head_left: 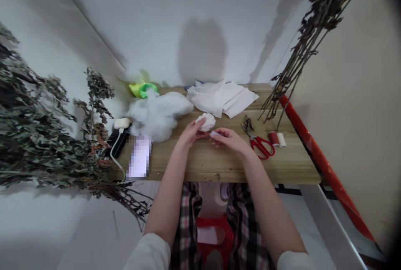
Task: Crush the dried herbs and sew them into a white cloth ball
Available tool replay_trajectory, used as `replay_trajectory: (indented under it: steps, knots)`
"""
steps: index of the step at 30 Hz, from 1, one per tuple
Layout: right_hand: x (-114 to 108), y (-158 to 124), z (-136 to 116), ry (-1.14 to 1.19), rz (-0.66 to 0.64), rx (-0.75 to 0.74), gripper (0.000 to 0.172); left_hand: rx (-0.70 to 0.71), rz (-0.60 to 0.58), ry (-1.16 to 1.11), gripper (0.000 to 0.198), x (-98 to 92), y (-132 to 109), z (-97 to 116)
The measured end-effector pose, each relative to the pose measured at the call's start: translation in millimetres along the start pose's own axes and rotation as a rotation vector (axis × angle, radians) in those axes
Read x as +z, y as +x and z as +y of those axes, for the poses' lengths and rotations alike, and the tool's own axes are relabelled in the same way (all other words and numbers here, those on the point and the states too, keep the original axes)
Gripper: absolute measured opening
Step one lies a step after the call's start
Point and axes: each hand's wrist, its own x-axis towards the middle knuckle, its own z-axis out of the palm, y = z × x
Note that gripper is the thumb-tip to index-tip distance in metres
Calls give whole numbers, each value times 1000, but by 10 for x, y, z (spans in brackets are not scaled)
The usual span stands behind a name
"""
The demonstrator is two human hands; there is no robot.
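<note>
Could make out no lettering on the yellow-green packet [135, 89], too small at its place far to the left of the scissors [262, 147] and beyond them; could read nothing on the pixelated pale rectangle [139, 158] well to their left. Held a round, puckered white ball [208, 123] in the left hand [189, 133], left of the scissors and slightly beyond, with the grip closed on its near side, thumb above and fingers below. Pinched a small pale piece [214, 133] in the right hand [232, 138], just left of the scissors, with the grip nearly closed and fingers curled; could not identify it. Saw on the worktop [219, 165] white stuffing [156, 117] far left of the scissors, white cloth [216, 96] beyond and leftward, a red spool [273, 139] and a white spool [281, 139] just to the right.
</note>
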Motion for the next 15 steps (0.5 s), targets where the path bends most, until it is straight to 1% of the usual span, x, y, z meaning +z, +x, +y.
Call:
replay_trajectory:
  steps: [3, 9, 15]
  knots:
    - [-18, 6, 18, 13, -7, 72, 29, -22, -24, -48, 38, -20, -22, 48]
    - [11, 18, 22, 81, 55, 157, 30, -61, -82, -52, 34, -61, -76, 99]
    - [19, 39, 36, 153, 73, 199, 24, -58, -203, 26, 35, -114, -104, 82]
